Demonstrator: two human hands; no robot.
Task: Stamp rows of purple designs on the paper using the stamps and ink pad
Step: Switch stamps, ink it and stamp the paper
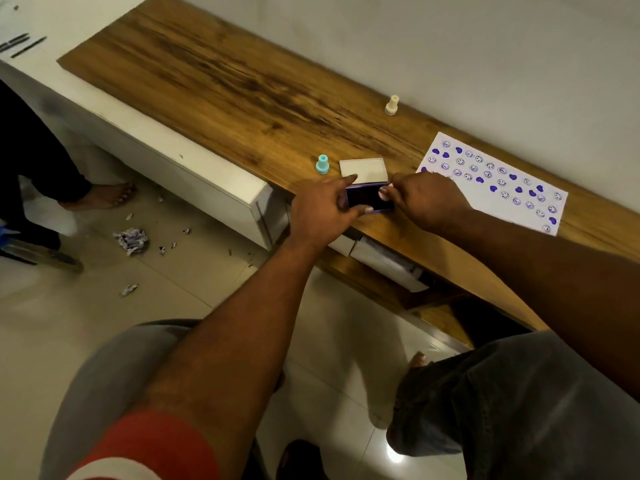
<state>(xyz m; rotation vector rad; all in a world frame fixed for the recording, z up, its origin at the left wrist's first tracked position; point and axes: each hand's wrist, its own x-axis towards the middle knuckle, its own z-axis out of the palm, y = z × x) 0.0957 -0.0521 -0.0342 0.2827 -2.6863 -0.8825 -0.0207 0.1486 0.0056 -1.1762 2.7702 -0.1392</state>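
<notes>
Single head-worn wide-angle view, facing forward and steeply down over lap. Counter (242, 91) runs diagonally across upper frame. Left hand (322, 213), right hand (426, 202) near centre. Left edge smeared, perhaps motion blur.

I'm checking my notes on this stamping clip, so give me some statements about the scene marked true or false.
1. The left hand and right hand both hold the ink pad. True.
2. The teal stamp stands on the paper. False: it stands on the table, left of the ink pad.
3. The cream stamp stands near the wall. True.
4. The paper is blank. False: purple hearts and smileys cover it.
</notes>
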